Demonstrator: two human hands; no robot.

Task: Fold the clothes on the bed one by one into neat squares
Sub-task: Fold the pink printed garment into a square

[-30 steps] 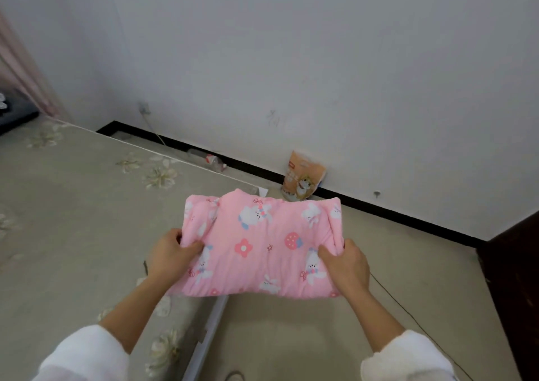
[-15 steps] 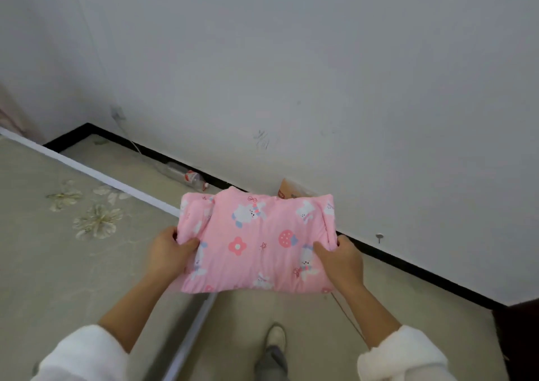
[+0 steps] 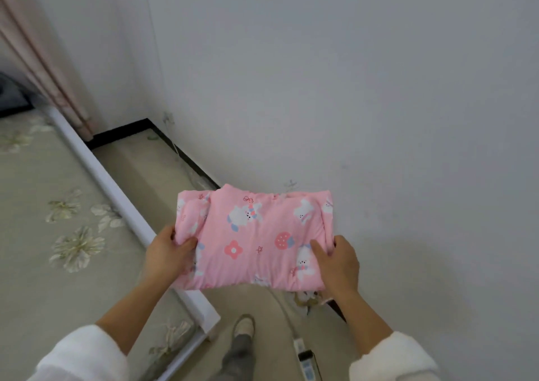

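She has the folded pink garment (image 3: 256,237) up in the air, held flat between both hands in front of her, clear of the bed (image 3: 43,264) and hanging over the strip of floor (image 3: 151,170) that runs between the bed and the white wall (image 3: 350,88). It is a thick, roughly square bundle printed with white rabbits, a strawberry and a flower.

Her left hand (image 3: 166,252) grips the bundle's left edge, thumb lying across the top of the cloth and fingers tucked out of sight beneath. Her right hand (image 3: 338,261) grips the near right corner the same way, thumb on top pointing inward, the other fingers curled under the fabric. So the garment sits between the two hands, most of it stretching away from her towards the wall.

The bed, with its pale flowered cover, lies off to her left, its white edge (image 3: 122,199) passing under the left hand. A pink curtain (image 3: 43,59) hangs at the far left corner. Below the bundle her slippered foot (image 3: 243,326) stands on the floor, a power strip (image 3: 303,357) just beside it.
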